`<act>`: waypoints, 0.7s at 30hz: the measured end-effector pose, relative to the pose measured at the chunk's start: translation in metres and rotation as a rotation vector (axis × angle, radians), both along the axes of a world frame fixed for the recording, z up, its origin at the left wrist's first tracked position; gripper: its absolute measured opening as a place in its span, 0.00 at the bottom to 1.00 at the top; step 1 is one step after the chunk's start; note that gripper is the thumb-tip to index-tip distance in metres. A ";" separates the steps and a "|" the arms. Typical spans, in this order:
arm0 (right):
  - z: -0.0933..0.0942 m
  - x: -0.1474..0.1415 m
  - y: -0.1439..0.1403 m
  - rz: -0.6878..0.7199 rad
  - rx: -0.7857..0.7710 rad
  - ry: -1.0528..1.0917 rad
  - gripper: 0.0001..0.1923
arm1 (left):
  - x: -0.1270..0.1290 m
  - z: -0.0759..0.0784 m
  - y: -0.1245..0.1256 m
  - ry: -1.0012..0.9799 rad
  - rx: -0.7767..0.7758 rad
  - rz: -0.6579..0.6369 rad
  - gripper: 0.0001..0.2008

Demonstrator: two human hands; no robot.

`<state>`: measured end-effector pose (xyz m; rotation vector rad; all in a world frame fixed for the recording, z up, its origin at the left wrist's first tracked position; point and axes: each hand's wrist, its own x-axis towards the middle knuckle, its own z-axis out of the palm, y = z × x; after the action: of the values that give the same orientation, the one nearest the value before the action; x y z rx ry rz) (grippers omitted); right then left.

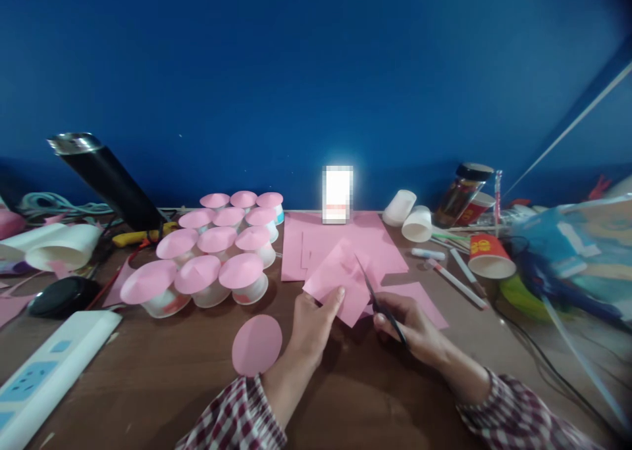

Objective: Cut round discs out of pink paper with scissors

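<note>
My left hand (309,325) pinches a pink paper piece (340,279) above the brown table, thumb on its near edge. My right hand (412,328) grips black scissors (378,299), whose blades point up and away into the right edge of that paper. A cut pink paper circle (257,345) lies flat on the table just left of my left wrist. More pink sheets (340,243) lie flat behind the held piece.
Several cups topped with pink paper cones (217,259) cluster at centre left. A white power strip (47,371), a black mouse (62,295) and a black flask (106,177) are on the left. White cups (409,216), markers (457,282), a red cup (488,256) and a jar (464,193) sit right.
</note>
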<state>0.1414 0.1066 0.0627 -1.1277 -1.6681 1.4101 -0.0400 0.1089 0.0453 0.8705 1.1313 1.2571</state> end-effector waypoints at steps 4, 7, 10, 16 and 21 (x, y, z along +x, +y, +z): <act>0.004 -0.002 -0.001 0.036 0.007 0.012 0.19 | 0.000 -0.001 0.000 -0.031 0.019 0.013 0.20; 0.006 -0.002 -0.001 0.071 0.003 0.023 0.18 | 0.000 -0.002 0.000 -0.050 0.039 0.011 0.19; 0.004 -0.001 -0.001 0.056 -0.043 0.023 0.19 | 0.000 -0.002 0.000 -0.063 0.022 0.018 0.19; 0.002 -0.001 -0.001 -0.005 -0.082 -0.014 0.24 | 0.000 -0.001 0.000 -0.094 0.027 0.044 0.19; 0.002 -0.002 -0.001 -0.014 -0.085 -0.034 0.22 | 0.000 0.000 0.000 -0.106 -0.001 0.047 0.20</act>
<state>0.1397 0.1057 0.0650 -1.2155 -1.6335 1.4728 -0.0396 0.1091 0.0457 0.7712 1.0735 1.3255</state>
